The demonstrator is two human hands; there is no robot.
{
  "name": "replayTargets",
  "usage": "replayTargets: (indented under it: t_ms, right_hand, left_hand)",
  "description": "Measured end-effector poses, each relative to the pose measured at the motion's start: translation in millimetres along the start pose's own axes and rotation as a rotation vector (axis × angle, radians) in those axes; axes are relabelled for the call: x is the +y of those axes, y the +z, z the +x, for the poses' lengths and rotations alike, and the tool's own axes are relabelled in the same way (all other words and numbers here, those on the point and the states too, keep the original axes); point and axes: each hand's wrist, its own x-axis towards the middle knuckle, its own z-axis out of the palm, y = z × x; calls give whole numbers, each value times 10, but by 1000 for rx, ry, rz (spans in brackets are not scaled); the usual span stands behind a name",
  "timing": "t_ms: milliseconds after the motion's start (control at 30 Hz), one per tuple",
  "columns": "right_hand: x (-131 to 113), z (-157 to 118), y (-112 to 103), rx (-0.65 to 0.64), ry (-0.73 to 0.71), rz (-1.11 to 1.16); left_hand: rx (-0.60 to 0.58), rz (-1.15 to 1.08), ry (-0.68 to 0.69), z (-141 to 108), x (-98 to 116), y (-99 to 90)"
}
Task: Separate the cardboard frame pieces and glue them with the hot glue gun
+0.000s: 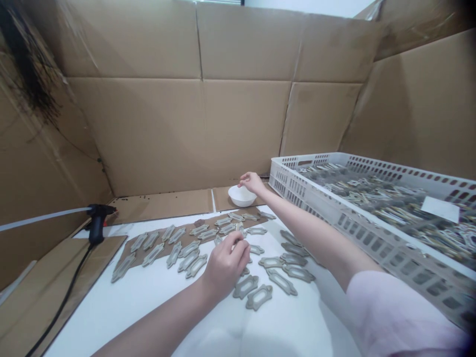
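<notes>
1. Grey frame-shaped pieces (250, 301) lie spread over the white table (297, 327), apparently for easy reach
2. Left hand (226, 265), among them, has curled fingers; their grip I cannot tell
3. Right hand (253, 182) bunches its fingertips at the nearby white bowl (242, 199), contents unclear

At twelve o'clock the cardboard wall (148, 129) is showing a matt, creased paper surface, while at six the white tabletop (219, 327) is looking smooth with a faint sheen. The grey frames (252, 300) are appearing dull and matt, the white bowl (241, 199) smooth. Toward three the crate (334, 210) is looking like plastic; at four a sleeve (394, 312) is showing soft, matt cloth.
</notes>
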Motion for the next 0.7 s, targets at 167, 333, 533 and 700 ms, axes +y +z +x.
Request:
replayTargets:
  t_ms: [167, 333, 533, 700]
  right_hand:
    - [-62, -32, -17, 17, -23, 63]
    - [-264, -238, -127, 61, -73, 151]
    - [-624, -734, -295, -142, -207, 301]
    - [-765, -1064, -441, -379, -256, 352]
  left_hand:
    - [-10, -28, -13, -12, -13, 3]
    - [-5, -95, -87, -11, -41, 9]
    - [102, -150, -284, 92, -81, -31]
    - [200, -146, -413, 176, -107, -97]
